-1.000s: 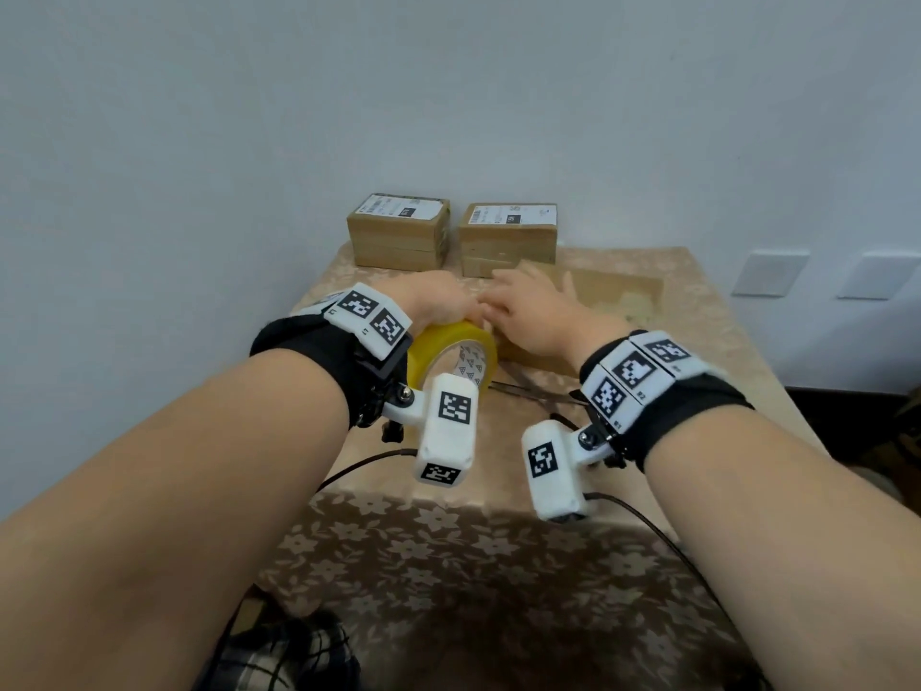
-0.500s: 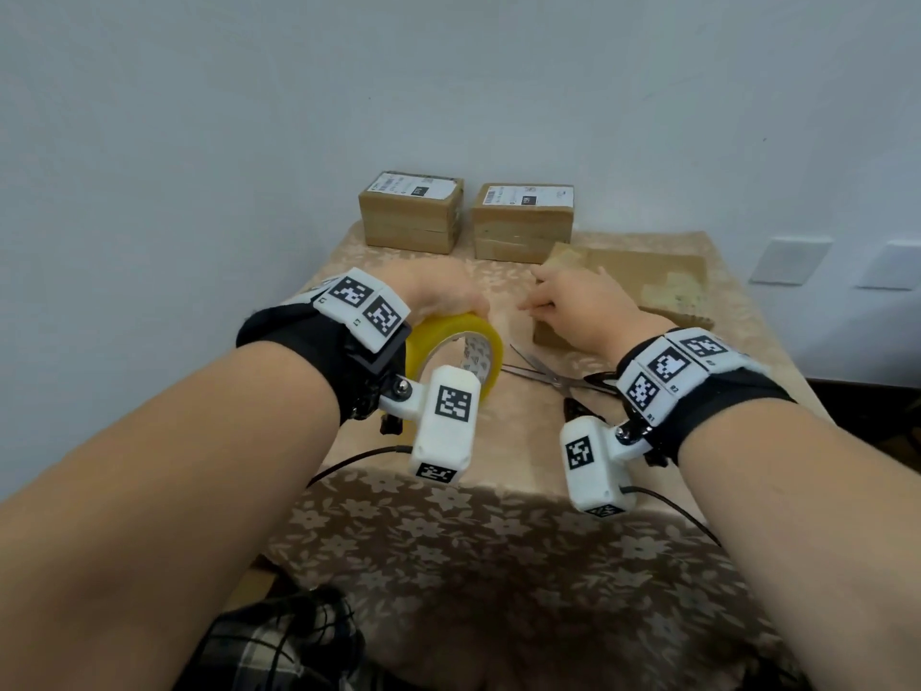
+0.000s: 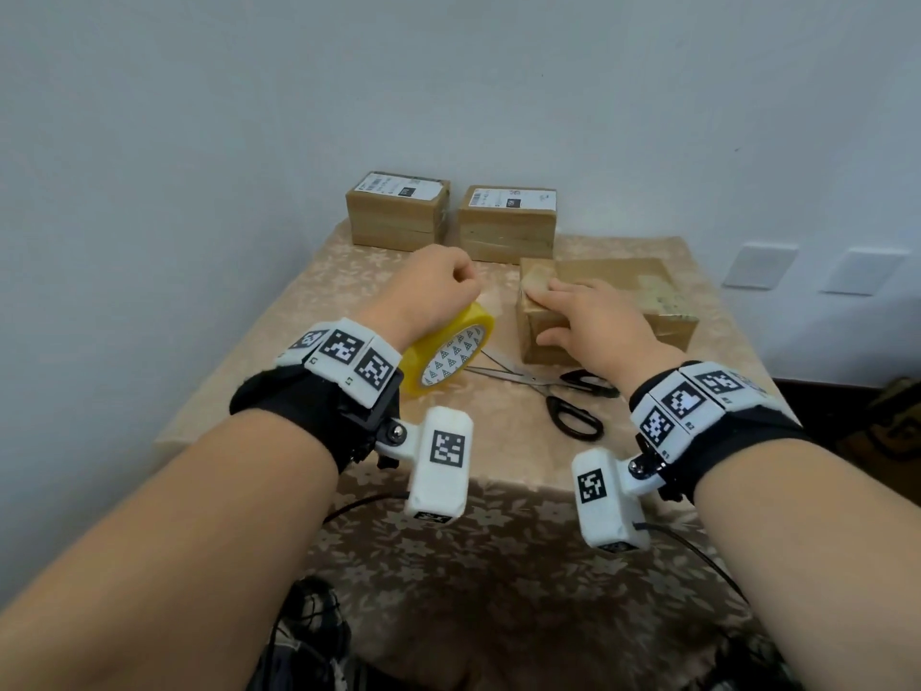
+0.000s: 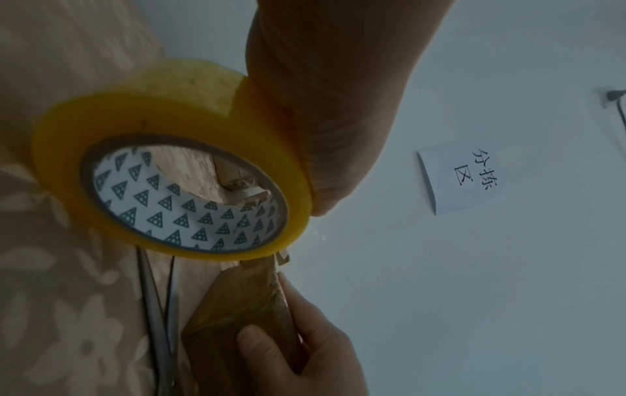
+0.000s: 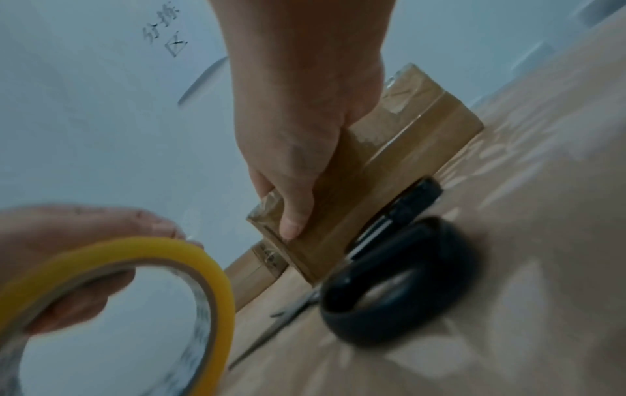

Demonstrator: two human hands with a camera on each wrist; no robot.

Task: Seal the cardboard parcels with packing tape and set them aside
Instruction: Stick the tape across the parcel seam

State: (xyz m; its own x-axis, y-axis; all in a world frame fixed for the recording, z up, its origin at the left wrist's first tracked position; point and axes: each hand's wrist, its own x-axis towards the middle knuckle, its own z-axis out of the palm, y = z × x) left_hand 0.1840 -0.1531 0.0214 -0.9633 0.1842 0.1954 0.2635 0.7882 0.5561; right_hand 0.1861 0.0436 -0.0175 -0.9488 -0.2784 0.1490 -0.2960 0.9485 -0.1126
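Two boxes sit sealed at the back. Left hand grips the tape, right hand clasps the third parcel; scissors wait, taping and setting aside remain.

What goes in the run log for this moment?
left hand: grips tape roll | right hand: holds parcel | scissors: on table
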